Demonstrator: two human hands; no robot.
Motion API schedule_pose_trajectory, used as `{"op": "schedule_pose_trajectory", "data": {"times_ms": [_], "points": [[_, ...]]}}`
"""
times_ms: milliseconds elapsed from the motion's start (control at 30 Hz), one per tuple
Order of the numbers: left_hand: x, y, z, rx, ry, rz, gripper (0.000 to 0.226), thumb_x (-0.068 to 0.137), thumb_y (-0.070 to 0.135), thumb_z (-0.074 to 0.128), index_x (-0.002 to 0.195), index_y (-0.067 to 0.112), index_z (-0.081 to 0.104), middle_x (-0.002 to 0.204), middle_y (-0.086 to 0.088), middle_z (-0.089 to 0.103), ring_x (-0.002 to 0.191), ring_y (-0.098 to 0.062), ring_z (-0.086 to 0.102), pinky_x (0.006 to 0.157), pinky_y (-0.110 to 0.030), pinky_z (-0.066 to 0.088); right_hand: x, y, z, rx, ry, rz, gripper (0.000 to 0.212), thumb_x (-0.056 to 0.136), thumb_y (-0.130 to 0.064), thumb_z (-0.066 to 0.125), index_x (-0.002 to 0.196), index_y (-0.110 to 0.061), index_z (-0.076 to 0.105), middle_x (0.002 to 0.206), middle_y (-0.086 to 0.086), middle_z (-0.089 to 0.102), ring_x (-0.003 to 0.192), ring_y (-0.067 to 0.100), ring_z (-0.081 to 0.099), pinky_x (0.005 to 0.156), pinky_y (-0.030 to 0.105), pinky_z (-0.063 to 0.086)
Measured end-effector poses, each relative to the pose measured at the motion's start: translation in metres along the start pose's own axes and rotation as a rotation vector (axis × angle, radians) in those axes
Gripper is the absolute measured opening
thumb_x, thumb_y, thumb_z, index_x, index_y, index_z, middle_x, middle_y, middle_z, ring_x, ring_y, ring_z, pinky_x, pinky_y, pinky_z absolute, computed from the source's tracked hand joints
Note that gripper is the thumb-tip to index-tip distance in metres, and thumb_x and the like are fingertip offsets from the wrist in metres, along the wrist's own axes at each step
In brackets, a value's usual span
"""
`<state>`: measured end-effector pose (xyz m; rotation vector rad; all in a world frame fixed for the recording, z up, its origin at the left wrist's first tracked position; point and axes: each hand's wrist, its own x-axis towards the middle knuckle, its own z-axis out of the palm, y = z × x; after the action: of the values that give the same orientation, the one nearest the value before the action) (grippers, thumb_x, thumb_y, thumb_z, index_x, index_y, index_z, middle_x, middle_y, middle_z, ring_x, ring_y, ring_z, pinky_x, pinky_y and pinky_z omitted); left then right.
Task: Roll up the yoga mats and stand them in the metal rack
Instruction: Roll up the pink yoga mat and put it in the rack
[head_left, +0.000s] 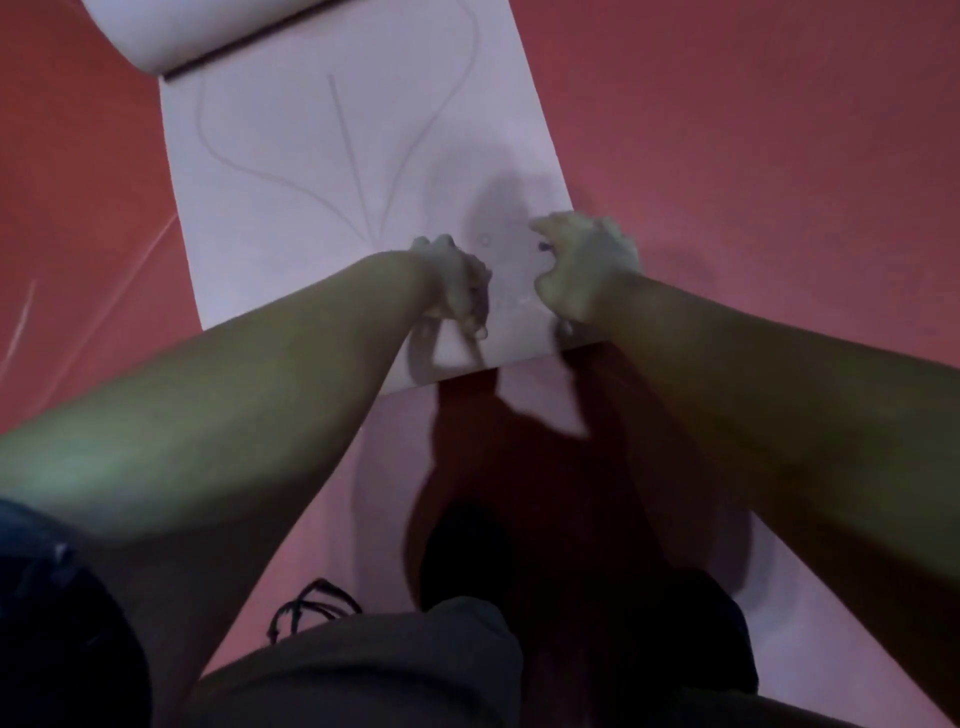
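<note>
Floor, red, carries the lilac yoga mat, whose far end is curled into a roll at upper left. I see the left hand with fingers curled over the mat's turned-up near edge. The right hand, just beside it, grips the same edge with bent fingers.

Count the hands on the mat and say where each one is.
2. The left hand curls on the mat at its near edge, mid-width; the right hand curls on it by the right corner. Neither is hidden.
</note>
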<state>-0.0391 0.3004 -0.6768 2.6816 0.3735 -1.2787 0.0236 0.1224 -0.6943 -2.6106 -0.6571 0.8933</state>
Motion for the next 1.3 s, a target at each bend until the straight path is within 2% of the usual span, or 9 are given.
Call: {"op": "schedule_pose_trajectory", "data": {"times_ms": [133,433,600,700,800,900,1100,1200,1300], "points": [[-0.006,0.002,0.024,0.003,-0.071,-0.064,0.102,0.072,0.042,0.097,0.152,0.012,0.040,0.144,-0.013,0.047,0.126,-0.035,0.060,0.098,-0.043,0.057,-0.018,0.007,0.030,-0.211,-0.113,-0.018,0.079,0.089,-0.043,0.062,0.163,-0.035,0.032,0.162,0.005,0.039,0.149,0.040,0.031,0.119,0.050,0.031],[-0.027,0.020,0.085,0.195,-0.262,0.057,0.143,0.043,0.058,0.100,0.164,0.044,0.026,0.153,-0.002,0.054,0.133,-0.030,0.058,0.109,-0.038,0.050,-0.074,0.016,0.060,-0.560,-0.309,-0.022,0.120,0.074,-0.050,0.084,0.164,-0.018,0.012,0.166,0.015,0.014,0.153,0.041,0.023,0.118,0.058,0.033],[-0.044,0.039,0.057,0.107,-0.417,0.071,0.085,0.067,0.022,0.099,0.138,0.039,0.054,0.110,-0.015,0.072,0.096,-0.039,0.076,0.083,-0.052,0.065,-0.108,0.015,0.032,-0.253,-0.432,-0.031,0.126,0.075,-0.044,0.093,0.169,-0.023,0.011,0.154,0.006,0.053,0.125,0.032,0.063,0.103,0.043,0.054],[-0.062,0.039,0.017,0.024,-0.484,0.056,0.072,0.045,0.013,0.095,0.112,0.028,0.074,0.110,-0.033,0.073,0.095,-0.046,0.076,0.093,-0.070,0.058,-0.134,0.002,-0.006,-0.347,-0.390,-0.064,0.082,0.095,-0.030,0.079,0.164,-0.020,0.036,0.145,-0.001,0.059,0.117,0.022,0.063,0.092,0.030,0.051],[-0.099,0.044,-0.031,0.190,-0.181,0.063,0.075,0.029,0.043,0.090,0.100,0.020,0.082,0.086,-0.007,0.081,0.081,-0.030,0.079,0.085,-0.047,0.066,-0.160,-0.011,-0.063,-0.212,-0.264,0.006,0.039,0.083,-0.030,0.084,0.118,-0.021,0.068,0.112,0.005,0.076,0.088,0.023,0.066,0.069,0.032,0.050],[-0.156,0.051,-0.075,0.181,0.083,0.067,0.094,0.033,0.065,0.094,0.110,0.016,0.070,0.097,-0.005,0.077,0.090,-0.032,0.074,0.089,-0.042,0.063,-0.187,-0.025,-0.114,-0.216,-0.091,0.095,0.043,0.067,-0.044,0.085,0.101,-0.023,0.069,0.088,0.002,0.073,0.083,0.030,0.069,0.077,0.035,0.058],[-0.260,0.034,-0.085,0.119,0.253,0.085,0.094,0.045,0.043,0.106,0.121,0.021,0.055,0.108,0.000,0.068,0.092,-0.024,0.065,0.077,-0.030,0.048,-0.268,-0.045,-0.171,-0.267,0.016,0.193,0.031,0.070,-0.034,0.084,0.095,-0.018,0.077,0.076,0.005,0.077,0.072,0.027,0.075,0.073,0.036,0.062],[-0.290,0.039,-0.058,0.114,0.303,0.095,0.071,0.057,0.038,0.101,0.112,0.020,0.060,0.102,-0.004,0.071,0.090,-0.027,0.067,0.079,-0.033,0.056,-0.295,-0.060,-0.173,-0.417,-0.025,0.268,0.043,0.074,-0.047,0.083,0.104,-0.017,0.080,0.085,0.004,0.077,0.083,0.027,0.074,0.092,0.043,0.062],[-0.309,0.045,-0.035,0.090,0.392,0.175,0.051,0.065,0.031,0.093,0.106,0.022,0.063,0.100,-0.004,0.069,0.086,-0.029,0.065,0.071,-0.031,0.051,-0.308,-0.074,-0.151,-0.523,-0.014,0.336,0.102,0.065,-0.067,0.087,0.150,-0.021,0.052,0.142,0.006,0.058,0.134,0.039,0.056,0.115,0.057,0.040]]}}
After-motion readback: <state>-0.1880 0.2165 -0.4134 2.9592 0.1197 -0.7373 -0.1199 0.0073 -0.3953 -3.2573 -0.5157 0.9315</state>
